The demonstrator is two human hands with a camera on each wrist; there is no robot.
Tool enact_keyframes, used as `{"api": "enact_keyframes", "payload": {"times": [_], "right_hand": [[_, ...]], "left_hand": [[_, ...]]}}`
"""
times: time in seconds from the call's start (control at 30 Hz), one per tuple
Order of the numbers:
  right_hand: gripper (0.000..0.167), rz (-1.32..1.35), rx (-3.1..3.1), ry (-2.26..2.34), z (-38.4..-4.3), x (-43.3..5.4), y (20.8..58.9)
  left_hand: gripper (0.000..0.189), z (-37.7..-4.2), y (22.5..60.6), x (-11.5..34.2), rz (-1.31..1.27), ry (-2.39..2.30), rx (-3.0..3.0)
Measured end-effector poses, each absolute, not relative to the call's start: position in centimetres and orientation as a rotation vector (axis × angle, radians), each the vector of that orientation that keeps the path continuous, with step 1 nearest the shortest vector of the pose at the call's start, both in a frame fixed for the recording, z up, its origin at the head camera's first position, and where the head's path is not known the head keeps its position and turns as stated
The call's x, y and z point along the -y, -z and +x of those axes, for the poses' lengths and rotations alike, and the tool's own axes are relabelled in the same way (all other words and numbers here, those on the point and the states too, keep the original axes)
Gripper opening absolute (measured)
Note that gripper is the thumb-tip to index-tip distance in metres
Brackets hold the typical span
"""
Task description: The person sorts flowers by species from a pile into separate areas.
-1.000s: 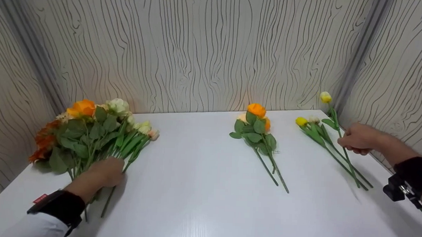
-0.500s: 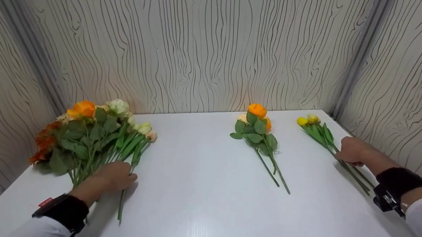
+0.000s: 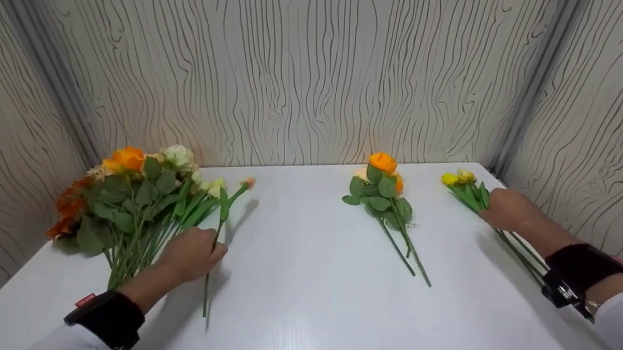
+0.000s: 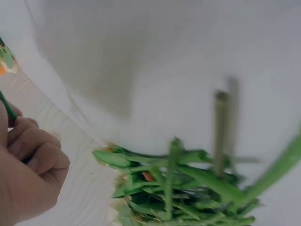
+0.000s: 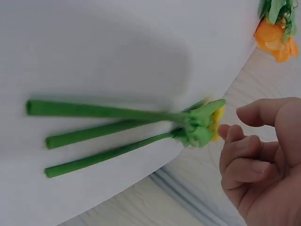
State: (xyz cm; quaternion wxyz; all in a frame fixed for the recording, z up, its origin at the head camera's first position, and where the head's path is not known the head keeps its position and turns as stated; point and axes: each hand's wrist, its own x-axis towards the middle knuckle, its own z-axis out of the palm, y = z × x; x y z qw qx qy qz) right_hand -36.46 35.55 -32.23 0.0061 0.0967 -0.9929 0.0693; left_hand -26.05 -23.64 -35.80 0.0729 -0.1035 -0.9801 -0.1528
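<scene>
My left hand [image 3: 192,253] pinches the stem of a pink-tipped tulip [image 3: 224,209], raised at the right side of the big flower pile [image 3: 134,205]. In the left wrist view its fingers [image 4: 37,146] are curled, with only a bit of green stem showing at the edge. My right hand [image 3: 510,210] hovers over a small bunch of yellow tulips [image 3: 466,193] at the table's right side. As the right wrist view shows, thumb and forefinger are apart, the other fingers loosely bent. Three green stems [image 5: 108,113] lie side by side beyond them, free of the hand.
Between the hands, a bunch of orange roses [image 3: 383,169] with dark leaves lies on the white table [image 3: 298,257]. Wood-patterned panels [image 3: 294,81] rise behind and at both sides. Cut stem ends [image 4: 221,127] of the pile jut out in the left wrist view.
My left hand has drawn the pink-tipped tulip out of the pile, rightward and up. The right hand has lowered a pale yellow tulip beside the others, released it and shifted slightly left.
</scene>
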Motion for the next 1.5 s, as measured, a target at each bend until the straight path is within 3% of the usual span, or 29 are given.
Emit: {"api": "enact_keyframes", "payload": {"times": [0.4,0.7,0.8,0.97,1.1,1.23,1.5], "right_hand": [[0.015,0.720,2.954,-0.659,-30.3,-18.6,32.0],[0.022,0.821,2.788,-1.796,-25.9,-11.8,32.2],[0.021,0.806,2.622,-2.092,-25.0,-11.2,32.3],[0.018,0.797,2.530,-2.169,-24.6,-11.2,32.5],[0.022,0.837,2.567,-2.044,-25.1,-12.1,32.2],[0.027,0.804,2.604,-1.933,-26.0,-13.8,31.7],[0.026,0.550,2.739,-1.285,-30.7,-20.6,30.7]], "left_hand": [[0.025,-25.0,35.2,15.4,-0.638,0.623,2.700],[0.016,-22.7,34.1,9.0,-0.911,0.887,2.648],[0.015,-22.1,33.9,8.1,-0.986,0.881,2.615],[0.023,-21.7,33.8,8.1,-0.991,0.845,2.664],[0.033,-21.9,33.8,8.9,-0.957,0.818,2.734],[0.031,-22.6,34.0,10.9,-0.884,0.735,2.747],[0.023,-25.5,34.5,19.2,-0.533,0.369,2.794]]}}
